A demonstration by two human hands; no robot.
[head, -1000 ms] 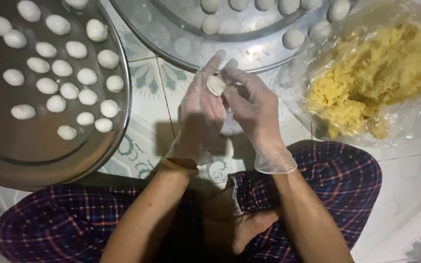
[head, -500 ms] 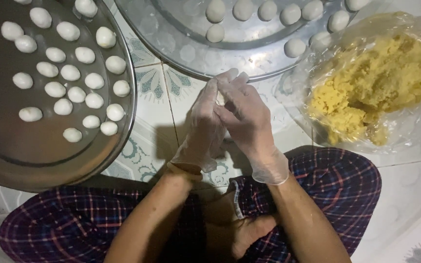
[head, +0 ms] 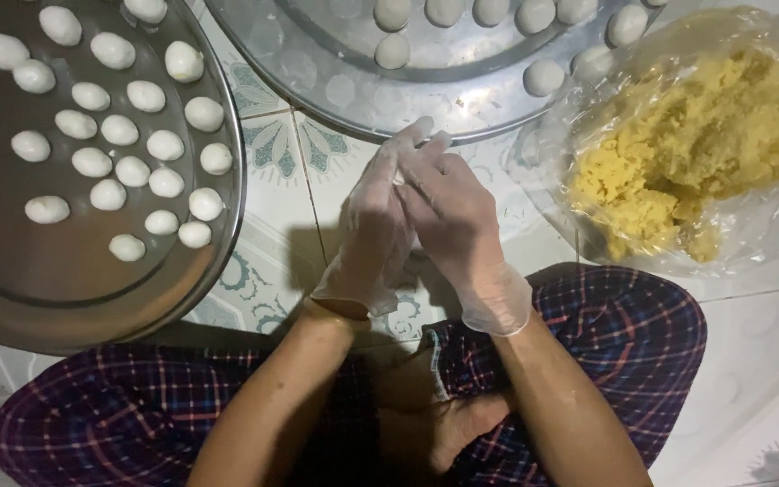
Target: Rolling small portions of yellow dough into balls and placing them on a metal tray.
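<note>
Head view, looking straight down at a seated person's lap and a tiled floor.

Both hands wear thin clear plastic gloves. Left hand [head: 373, 225] and right hand [head: 451, 215] are pressed together palm to palm, fingers pointing away from the body, right hand lapped partly over the left. Whatever sits between the palms is hidden; cannot tell what is held, only that the hands are closed flat against each other with no gap showing. Glove cuffs hang loose at both wrists.

Left of the hands: a large round metal tray [head: 65, 289] on the floor, dull grey, raised rim. It carries many small white dough balls [head: 119, 131], set in loose rows across its upper half, not touching one another. Lower half of the tray is bare metal.

Above the hands: a second round metal tray [head: 344, 90], shinier, its near rim just beyond the fingertips. More white balls [head: 392, 51] lie along it, larger-looking and spaced out.

Right of the hands: a clear plastic bag [head: 768, 234], crumpled and spread open on the floor, unlabelled. On it a heap of yellow crumbly filling [head: 705, 144], coarse and lumpy. The bag's edge overlaps the shiny tray's rim.

Below: crossed legs in dark plaid trousers [head: 624, 334], red and pale lines; a bare foot [head: 462, 433] tucked in between. Floor tiles [head: 272, 153] pale with a green-grey leaf pattern.
</note>
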